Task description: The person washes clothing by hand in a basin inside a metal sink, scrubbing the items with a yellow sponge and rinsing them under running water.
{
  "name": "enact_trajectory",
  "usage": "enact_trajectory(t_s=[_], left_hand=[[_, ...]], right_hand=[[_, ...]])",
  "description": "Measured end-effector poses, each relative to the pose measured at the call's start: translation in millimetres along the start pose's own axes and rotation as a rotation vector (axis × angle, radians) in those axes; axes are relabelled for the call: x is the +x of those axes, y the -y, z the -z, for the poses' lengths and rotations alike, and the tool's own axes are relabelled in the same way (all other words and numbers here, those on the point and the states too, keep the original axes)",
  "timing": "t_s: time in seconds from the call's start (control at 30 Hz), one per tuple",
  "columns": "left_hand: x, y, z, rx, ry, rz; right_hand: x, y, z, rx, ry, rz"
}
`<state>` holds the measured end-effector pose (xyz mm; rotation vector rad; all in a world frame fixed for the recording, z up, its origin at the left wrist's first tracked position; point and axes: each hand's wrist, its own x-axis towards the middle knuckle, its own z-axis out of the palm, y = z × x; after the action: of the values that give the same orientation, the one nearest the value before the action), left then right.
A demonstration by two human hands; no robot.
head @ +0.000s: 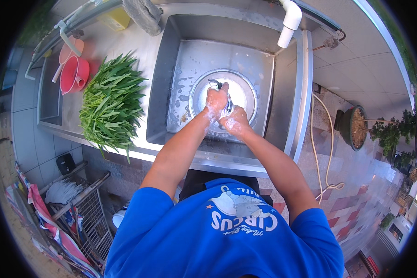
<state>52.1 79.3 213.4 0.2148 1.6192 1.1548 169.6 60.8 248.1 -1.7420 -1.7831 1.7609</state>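
Observation:
My left hand point(216, 100) is closed around a small wet, soapy item point(228, 107), apparently cloth, with dark and white parts. A dark, loop-like end sticks out beyond the left fingers. Just below and to the right, my right hand point(235, 120) grips the lower part of the same item. White suds coat both hands and wrists. Beneath them, a round metal basin point(192, 94) holding whitish, foamy water stands in the stainless steel sink point(222, 52). My fingers hide most of the item, so its exact kind cannot be told.
Left of the sink, a large heap of long-leafed greens point(113, 104) lies on the steel counter point(144, 69), beside a red plastic dipper point(75, 74). A grey cloth point(144, 15) hangs at the back. A white pipe point(289, 26) overhangs the sink's far right. A hose point(328, 160) lies right.

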Motion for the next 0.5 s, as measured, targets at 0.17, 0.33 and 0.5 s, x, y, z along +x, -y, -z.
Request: enact_trajectory(t_s=[0.17, 0.33, 0.5], left_hand=[[18.6, 28.7, -2.1, 0.07, -0.151, 0.075], [41.9, 55.8, 3.8, 0.004, -0.271, 0.259], [39.1, 69.3, -13.2, -0.182, -0.271, 0.518]], right_hand=[[4.4, -8.3, 0.1, -0.494, -0.106, 0.065], [18.0, -34.9, 7.0, -0.934, -0.017, 0.42], [19.5, -63.1, 26.7, -1.038, 0.042, 0.57]])
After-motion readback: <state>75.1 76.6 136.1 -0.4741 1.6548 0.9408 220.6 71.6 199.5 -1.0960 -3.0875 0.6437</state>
